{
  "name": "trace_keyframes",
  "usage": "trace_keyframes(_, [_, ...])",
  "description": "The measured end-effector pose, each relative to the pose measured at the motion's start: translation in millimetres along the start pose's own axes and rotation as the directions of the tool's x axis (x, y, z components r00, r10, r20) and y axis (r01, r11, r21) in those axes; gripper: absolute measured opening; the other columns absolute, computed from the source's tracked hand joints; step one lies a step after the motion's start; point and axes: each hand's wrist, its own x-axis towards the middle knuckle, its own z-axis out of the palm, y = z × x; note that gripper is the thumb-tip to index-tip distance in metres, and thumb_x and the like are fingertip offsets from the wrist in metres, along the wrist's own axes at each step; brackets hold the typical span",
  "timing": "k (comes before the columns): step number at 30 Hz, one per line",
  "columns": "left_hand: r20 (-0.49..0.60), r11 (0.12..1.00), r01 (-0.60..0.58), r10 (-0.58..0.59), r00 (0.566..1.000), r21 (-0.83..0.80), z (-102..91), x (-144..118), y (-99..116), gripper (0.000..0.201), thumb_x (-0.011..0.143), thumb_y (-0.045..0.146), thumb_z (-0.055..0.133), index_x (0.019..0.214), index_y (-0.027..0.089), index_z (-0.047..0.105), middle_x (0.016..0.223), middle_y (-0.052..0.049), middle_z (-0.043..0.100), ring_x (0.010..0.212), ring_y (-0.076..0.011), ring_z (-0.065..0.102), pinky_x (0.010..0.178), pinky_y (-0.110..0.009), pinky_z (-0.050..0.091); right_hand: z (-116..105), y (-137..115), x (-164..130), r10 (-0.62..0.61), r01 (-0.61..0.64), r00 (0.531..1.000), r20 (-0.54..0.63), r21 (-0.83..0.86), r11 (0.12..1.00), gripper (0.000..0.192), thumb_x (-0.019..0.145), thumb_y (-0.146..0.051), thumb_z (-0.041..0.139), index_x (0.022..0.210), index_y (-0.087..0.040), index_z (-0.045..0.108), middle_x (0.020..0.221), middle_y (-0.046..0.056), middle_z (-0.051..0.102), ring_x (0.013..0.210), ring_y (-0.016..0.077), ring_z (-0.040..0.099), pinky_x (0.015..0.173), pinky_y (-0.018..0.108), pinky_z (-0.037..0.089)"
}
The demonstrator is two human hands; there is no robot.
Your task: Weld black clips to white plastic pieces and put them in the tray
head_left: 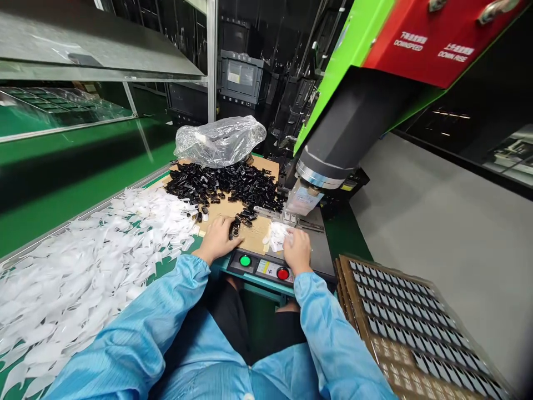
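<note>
My left hand [217, 239] rests on the cardboard sheet just behind the green button. Its thumb and fingers curl around a few small black plastic parts [235, 226] at the near end of a large loose heap of black parts [225, 183]. My right hand [298, 251] is at a small pile of white plastic pieces [275, 235], in front of the machine's press head [305, 197]. Its fingertips are pinched at the pile's right edge, on what looks like a white piece; the fingers partly hide it. A metal fixture [290, 217] sits below the press head.
Thin white pieces [91, 261] cover the table at left. A clear plastic bag [220, 139] lies behind the black heap. The control panel has a green button [245, 260] and a red button [282, 273]. Stacked trays [410, 322] of grey-white parts stand at right.
</note>
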Motion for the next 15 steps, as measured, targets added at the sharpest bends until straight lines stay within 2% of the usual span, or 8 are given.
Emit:
trace_keyframes(4, [0.007,0.998,0.010,-0.010,1.000,0.055,1.2,3,-2,0.079,0.088,0.062,0.074,0.151,0.021,0.049,0.141,-0.018,0.057,0.136,-0.0402,0.053,0.117,-0.056,0.043,26,-66,-2,-0.199,0.185,0.964,0.175,0.090,0.978,0.034,0.095,-0.021,0.056,0.125,-0.023,0.070,0.121,0.010,0.070,0.118,0.0301,0.056,0.107,0.046,0.045])
trace_keyframes(7, [-0.019,0.996,0.026,-0.025,1.000,0.082,0.3,5,-9,0.084,0.088,0.065,0.073,0.153,0.019,0.048,0.143,-0.021,0.056,0.137,-0.0415,0.051,0.117,-0.056,0.040,47,-101,-5,-0.245,0.226,0.930,0.275,0.098,0.969,0.037,0.096,-0.022,0.059,0.132,-0.024,0.067,0.124,0.010,0.068,0.119,0.0296,0.055,0.108,0.045,0.045])
trace_keyframes(11, [0.014,0.993,0.046,-0.048,0.999,0.105,-7.3,10,-20,0.083,0.085,0.064,0.076,0.150,0.017,0.052,0.139,-0.021,0.057,0.132,-0.0417,0.054,0.113,-0.056,0.044,67,-122,-4,-0.216,0.216,0.912,0.348,0.040,0.976,0.043,0.096,-0.020,0.060,0.139,-0.025,0.065,0.128,0.010,0.067,0.118,0.0305,0.055,0.107,0.046,0.045])
trace_keyframes(15, [0.159,0.992,0.009,-0.028,0.987,0.123,-24.2,17,-29,0.069,0.083,0.063,0.078,0.134,0.018,0.063,0.128,-0.018,0.063,0.123,-0.0395,0.061,0.103,-0.052,0.051,74,-129,-1,-0.204,0.231,0.897,0.393,-0.021,0.973,0.048,0.095,-0.015,0.058,0.141,-0.029,0.064,0.130,0.010,0.066,0.118,0.0309,0.055,0.104,0.046,0.045])
